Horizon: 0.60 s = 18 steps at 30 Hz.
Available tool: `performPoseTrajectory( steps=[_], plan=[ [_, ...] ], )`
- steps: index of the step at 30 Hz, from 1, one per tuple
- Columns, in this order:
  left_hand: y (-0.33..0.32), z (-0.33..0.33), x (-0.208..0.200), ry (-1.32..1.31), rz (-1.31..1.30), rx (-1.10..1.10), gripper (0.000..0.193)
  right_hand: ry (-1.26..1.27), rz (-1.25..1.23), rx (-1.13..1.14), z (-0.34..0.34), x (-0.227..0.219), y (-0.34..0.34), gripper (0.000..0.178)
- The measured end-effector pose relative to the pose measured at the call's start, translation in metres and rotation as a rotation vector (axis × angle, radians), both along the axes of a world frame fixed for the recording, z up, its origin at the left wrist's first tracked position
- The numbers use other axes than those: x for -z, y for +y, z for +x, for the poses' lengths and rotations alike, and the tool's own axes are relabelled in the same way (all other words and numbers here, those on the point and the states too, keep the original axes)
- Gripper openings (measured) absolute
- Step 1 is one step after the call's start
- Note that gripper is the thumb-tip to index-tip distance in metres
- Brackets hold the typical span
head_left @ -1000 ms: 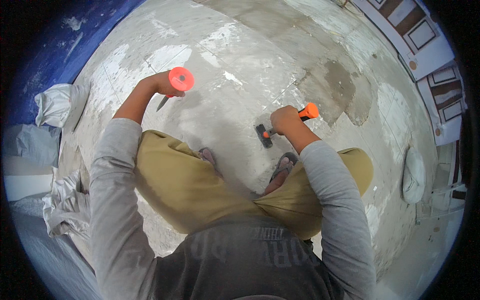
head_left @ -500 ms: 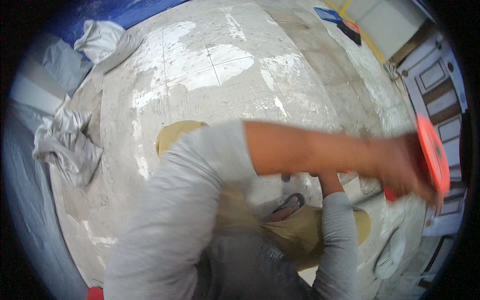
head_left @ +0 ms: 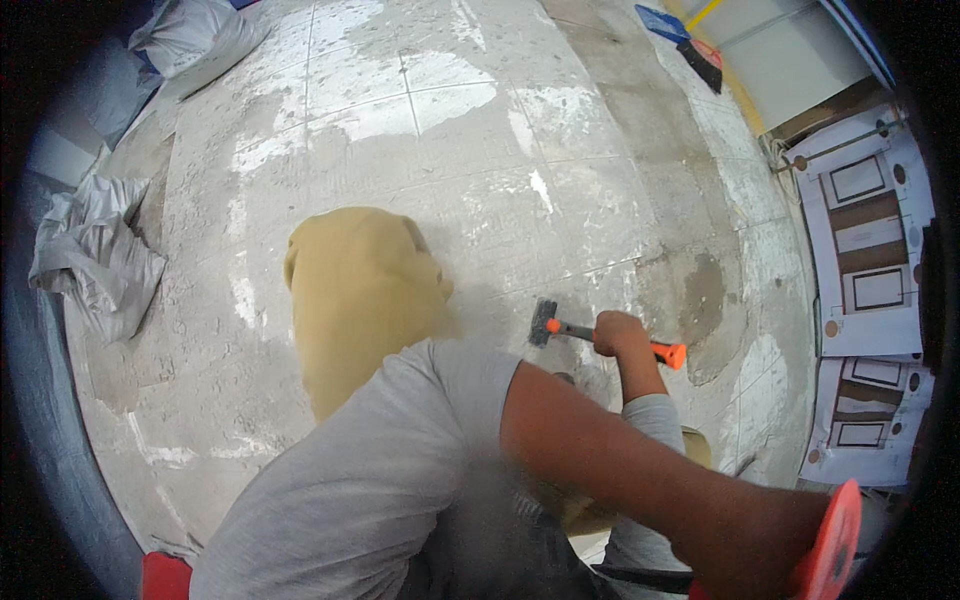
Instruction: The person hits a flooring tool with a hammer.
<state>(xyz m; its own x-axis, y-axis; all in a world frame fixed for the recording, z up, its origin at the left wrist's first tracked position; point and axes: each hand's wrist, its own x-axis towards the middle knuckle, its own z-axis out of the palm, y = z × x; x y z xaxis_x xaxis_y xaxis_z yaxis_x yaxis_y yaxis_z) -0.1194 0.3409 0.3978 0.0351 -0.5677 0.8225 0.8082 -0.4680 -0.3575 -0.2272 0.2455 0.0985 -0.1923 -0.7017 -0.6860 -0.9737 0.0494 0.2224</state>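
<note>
My right hand (head_left: 618, 333) is closed round the handle of a club hammer (head_left: 573, 329), grey-headed with a black and orange handle. It is held low above the worn floor, its head to the left. Across my body to the lower right reaches my left arm. At its end my left hand (head_left: 765, 540) is closed on a chisel with a round red hand guard (head_left: 838, 535); a dark bar sticks out on the hand's other side. The fingers of that hand are mostly hidden. My bent knee (head_left: 365, 285), in tan trousers, is left of the hammer.
Bare, patchy floor (head_left: 480, 215) with white remains and tile lines spreads ahead. White sacks (head_left: 100, 255) lie at the left beside plastic sheeting (head_left: 50, 400). A broom head (head_left: 700, 65) and a blue dustpan (head_left: 660, 24) lie far right. Patterned panels (head_left: 865, 240) line the right.
My left hand has swung down toward the lower right with the chisel. My right hand and the hammer, mostly hidden behind my left forearm before, now show in front of me. The view has shifted.
</note>
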Motion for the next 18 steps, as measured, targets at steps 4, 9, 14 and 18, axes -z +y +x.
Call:
performPoseTrajectory(
  steps=[4,9,14,18],
  plan=[
    [-0.016,-0.029,0.016,0.115,-0.530,-0.240,0.018,-0.002,0.127,0.004,0.008,0.001,-0.001,0.027],
    [-0.096,0.008,0.090,-0.753,-0.730,-0.255,0.023,-0.143,-0.165,0.109,-0.007,0.028,0.018,0.035],
    [-0.264,-0.012,0.188,-1.677,-0.199,-0.397,0.026,-0.103,-0.052,0.068,-0.005,-0.002,0.006,0.029],
    [-0.313,0.057,0.251,-1.797,0.257,-0.536,0.013,-0.229,-0.162,0.424,-0.001,0.014,0.029,0.026]
  ],
)
